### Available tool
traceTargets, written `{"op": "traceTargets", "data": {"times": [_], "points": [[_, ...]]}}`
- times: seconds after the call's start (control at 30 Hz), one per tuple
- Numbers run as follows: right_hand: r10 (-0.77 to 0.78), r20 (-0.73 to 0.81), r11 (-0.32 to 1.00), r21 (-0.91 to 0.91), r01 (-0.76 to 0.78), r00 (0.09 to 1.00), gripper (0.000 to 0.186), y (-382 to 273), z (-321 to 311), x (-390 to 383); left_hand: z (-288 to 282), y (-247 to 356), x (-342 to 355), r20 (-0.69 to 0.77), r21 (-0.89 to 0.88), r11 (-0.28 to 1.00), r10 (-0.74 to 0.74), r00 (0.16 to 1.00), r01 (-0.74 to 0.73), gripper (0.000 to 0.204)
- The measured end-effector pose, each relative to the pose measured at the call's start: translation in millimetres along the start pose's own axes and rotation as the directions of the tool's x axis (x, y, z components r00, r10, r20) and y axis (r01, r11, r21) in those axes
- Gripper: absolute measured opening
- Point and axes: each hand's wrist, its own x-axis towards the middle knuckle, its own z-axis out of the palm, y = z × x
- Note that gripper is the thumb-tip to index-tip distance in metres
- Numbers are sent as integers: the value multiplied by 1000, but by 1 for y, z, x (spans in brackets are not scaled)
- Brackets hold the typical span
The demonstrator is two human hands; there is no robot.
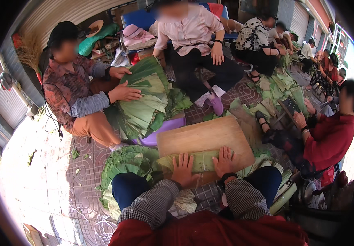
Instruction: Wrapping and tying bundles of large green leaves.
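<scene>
My left hand [184, 170] lies flat, fingers spread, on the left part of a long green roll of leaves [202, 161]. On the roll's right end rests my right hand [224, 161], its fingers also stretched out. A thin pale strand or band crosses the roll between the two hands. The roll lies along the near edge of a wooden board [203, 135], which is in front of my knees. Its underside is hidden.
Big round leaves [129, 162] are piled beside my left knee, and leaf bundles [282, 190] by my right. A purple tub [164, 128] stands behind the board. At left a person holds a leaf stack [144, 98]; another sits at right with a dark flat thing [290, 105].
</scene>
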Motion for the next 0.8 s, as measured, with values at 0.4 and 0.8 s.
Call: {"op": "traceTargets", "data": {"times": [0.4, 0.8], "points": [[-322, 49, 945, -37, 324, 945, 75, -42, -3, -11, 21, -23, 8, -150, 31, 999, -9, 989, 14, 95], [-344, 1, 939, -16, 344, 939, 70, -37, 2, -13, 20, -22, 3, -148, 34, 999, 1, 989, 4, 97]]}}
